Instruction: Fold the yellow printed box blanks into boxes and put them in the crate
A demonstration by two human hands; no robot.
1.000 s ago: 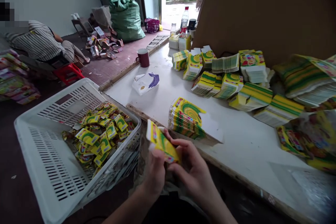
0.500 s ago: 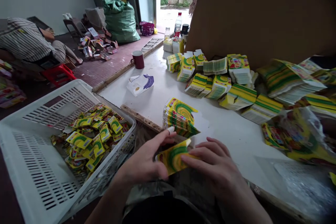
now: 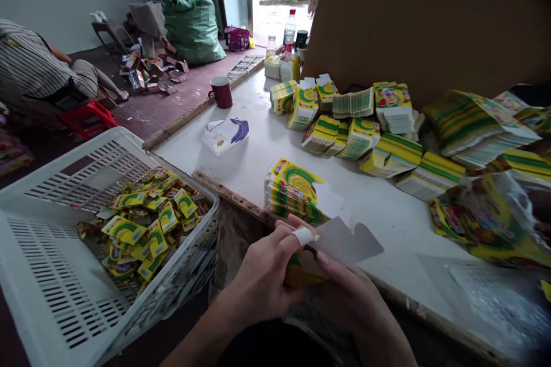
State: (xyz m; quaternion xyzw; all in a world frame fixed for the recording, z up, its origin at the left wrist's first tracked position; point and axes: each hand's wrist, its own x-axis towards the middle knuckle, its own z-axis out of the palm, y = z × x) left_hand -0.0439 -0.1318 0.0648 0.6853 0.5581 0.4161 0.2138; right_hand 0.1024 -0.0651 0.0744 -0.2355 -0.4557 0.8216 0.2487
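Note:
Both hands meet over the table's near edge, around a yellow-and-green printed card. Its plain greyish inner side faces up, with a notch at the far end, and a printed yellow part shows below between the hands. My left hand, with white tape on one finger, is closed on the card's left end. My right hand grips it from the right, thumb on top; its other fingers are mostly hidden beneath. Just beyond my left hand stands a stack of matching cards.
To the left, a white plastic basket holds many small yellow packets. Bundled printed cards line the back of the white table. A maroon mug, a tissue pack and a seated person are farther off.
The card has turned from printed side up to showing its plain inner side. My left hand has moved right and closed on it; both hands are now closer together. The view has shifted slightly.

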